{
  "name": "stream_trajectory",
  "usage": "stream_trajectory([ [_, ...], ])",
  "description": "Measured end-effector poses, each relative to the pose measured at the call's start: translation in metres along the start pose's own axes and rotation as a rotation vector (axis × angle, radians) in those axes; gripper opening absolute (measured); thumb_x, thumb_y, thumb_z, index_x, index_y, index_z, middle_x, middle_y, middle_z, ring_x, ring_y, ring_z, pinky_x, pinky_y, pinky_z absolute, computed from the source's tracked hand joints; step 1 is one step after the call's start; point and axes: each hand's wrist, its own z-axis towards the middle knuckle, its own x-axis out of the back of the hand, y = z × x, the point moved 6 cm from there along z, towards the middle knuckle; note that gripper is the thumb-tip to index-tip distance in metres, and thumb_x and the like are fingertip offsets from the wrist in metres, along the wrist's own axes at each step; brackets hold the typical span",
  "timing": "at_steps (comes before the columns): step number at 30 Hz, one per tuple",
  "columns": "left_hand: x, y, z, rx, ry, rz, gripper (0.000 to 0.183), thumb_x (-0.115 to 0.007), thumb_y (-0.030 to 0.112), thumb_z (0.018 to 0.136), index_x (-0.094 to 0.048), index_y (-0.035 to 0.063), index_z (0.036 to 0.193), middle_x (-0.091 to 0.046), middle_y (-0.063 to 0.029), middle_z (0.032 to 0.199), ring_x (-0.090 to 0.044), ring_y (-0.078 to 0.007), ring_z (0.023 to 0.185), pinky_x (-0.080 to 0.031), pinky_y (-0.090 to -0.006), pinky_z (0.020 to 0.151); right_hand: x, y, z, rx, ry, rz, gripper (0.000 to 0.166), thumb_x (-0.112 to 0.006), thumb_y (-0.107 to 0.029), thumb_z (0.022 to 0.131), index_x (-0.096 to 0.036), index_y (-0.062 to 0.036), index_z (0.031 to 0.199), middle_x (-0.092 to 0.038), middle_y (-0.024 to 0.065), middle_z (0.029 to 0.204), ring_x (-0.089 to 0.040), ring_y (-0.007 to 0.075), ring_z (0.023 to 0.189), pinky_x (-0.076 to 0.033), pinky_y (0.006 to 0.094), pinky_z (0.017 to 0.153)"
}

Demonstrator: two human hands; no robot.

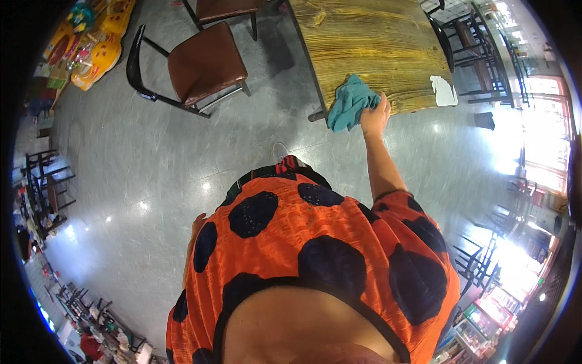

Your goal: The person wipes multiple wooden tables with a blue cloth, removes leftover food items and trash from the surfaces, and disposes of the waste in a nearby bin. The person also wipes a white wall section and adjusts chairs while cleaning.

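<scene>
My right hand (377,116) grips one side of a crumpled teal cloth (350,103) at the near end of a wooden table (373,41). Part of the cloth rests on the tabletop corner, and part hangs over the edge. My right arm reaches forward from the orange sleeve. Down at my side, only a sliver of my left hand (198,223) shows past the orange, dark-spotted top (291,214). The top hides the rest of it, so its fingers cannot be made out. A white irregular patch (443,91) marks the tabletop's near right corner.
A chair with a brown padded seat (207,63) stands left of the table, another chair (225,8) beyond it. Yellow inflatable-looking items (102,59) lie at the far left. A dark bin (484,121) is on the grey floor (150,150) to the right. More chairs (477,259) line the right side.
</scene>
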Motion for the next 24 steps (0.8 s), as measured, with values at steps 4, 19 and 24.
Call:
stream_trajectory([
  [4,0.051,0.035,0.009,0.126,-0.087,-0.090,0.056,-0.067,0.034,0.082,-0.053,-0.0002,0.124,-0.068,-0.0161,0.104,-0.066,-0.0211,0.091,-0.052,-0.0297,0.081,0.024,-0.019,-0.010,0.289,-0.184,-0.085,0.069,-0.071,-0.029,0.073,-0.043,-0.0158,0.134,-0.034,0.0225,0.141,-0.034,0.0400,0.128,-0.030,0.0492,0.103],
  [19,0.201,0.173,0.165,0.016,-0.037,-0.162,0.061,-0.067,0.036,0.080,-0.052,-0.0006,0.127,-0.070,-0.0140,0.096,-0.066,-0.0189,0.088,-0.051,-0.0305,0.080,-0.155,-0.148,0.134,0.315,-0.037,-0.096,0.063,-0.070,-0.036,0.076,-0.046,-0.0159,0.130,-0.036,0.0244,0.137,-0.036,0.0420,0.124,-0.032,0.0493,0.102],
  [24,0.280,0.252,0.211,-0.042,-0.077,-0.335,0.057,-0.062,0.030,0.081,-0.051,-0.0015,0.127,-0.069,-0.0125,0.091,-0.064,-0.0190,0.087,-0.050,-0.0309,0.079,-0.205,-0.173,0.208,0.222,-0.084,-0.136,0.063,-0.066,-0.038,0.080,-0.043,-0.0182,0.135,-0.031,0.0241,0.141,-0.033,0.0429,0.127,-0.030,0.0499,0.105],
])
